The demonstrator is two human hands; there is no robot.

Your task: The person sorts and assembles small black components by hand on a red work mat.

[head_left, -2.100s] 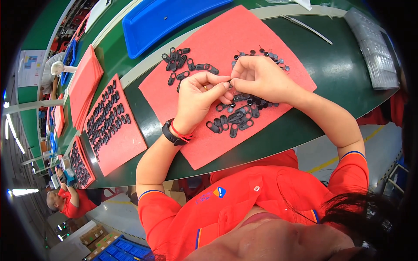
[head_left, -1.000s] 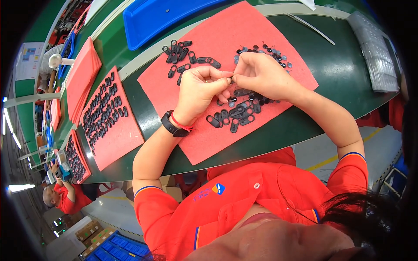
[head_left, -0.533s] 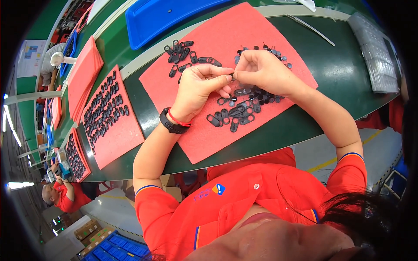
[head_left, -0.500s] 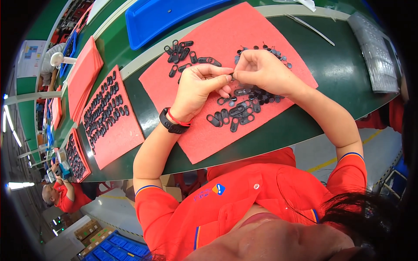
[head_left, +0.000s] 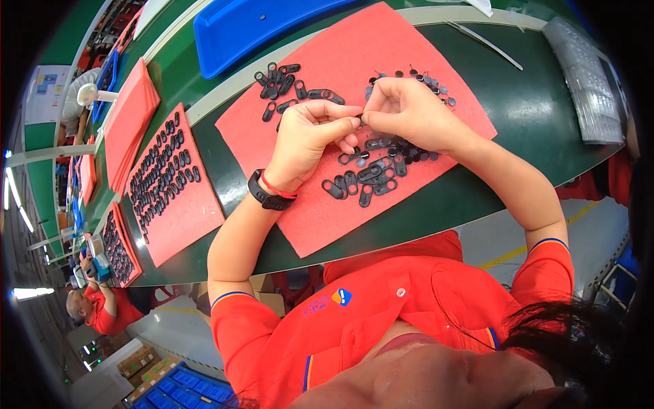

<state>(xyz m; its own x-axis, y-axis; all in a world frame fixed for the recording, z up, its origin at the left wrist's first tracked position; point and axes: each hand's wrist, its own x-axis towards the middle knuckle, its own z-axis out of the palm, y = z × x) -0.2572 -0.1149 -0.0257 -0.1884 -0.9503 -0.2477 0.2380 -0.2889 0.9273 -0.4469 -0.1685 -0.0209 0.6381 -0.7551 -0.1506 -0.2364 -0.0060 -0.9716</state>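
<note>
My left hand (head_left: pixel 310 140) and my right hand (head_left: pixel 409 112) meet fingertip to fingertip over a pink foam sheet (head_left: pixel 306 228). Between the pinched fingers sits a small black part (head_left: pixel 360 118), mostly hidden by them. Below the hands lies a loose pile of black oblong plastic pieces (head_left: pixel 371 176), each with a round hole at one end. More of these black oblong pieces (head_left: pixel 279 85) are scattered beyond my left hand. Small round dark discs (head_left: pixel 436 87), some showing thin stems, are spread past my right hand and partly covered by it.
Left of the sheet, another pink foam sheet (head_left: pixel 167 242) bears rows of black pieces. A blue tray (head_left: pixel 238 34) stands at the back. Tweezers (head_left: pixel 484 44) and a stack of clear plastic trays (head_left: pixel 582 82) lie to the right. A co-worker (head_left: pixel 102 307) sits far left.
Both hands keep the same pinch at almost the same spot. The whole view has shifted very slightly; nothing else visibly differs.
</note>
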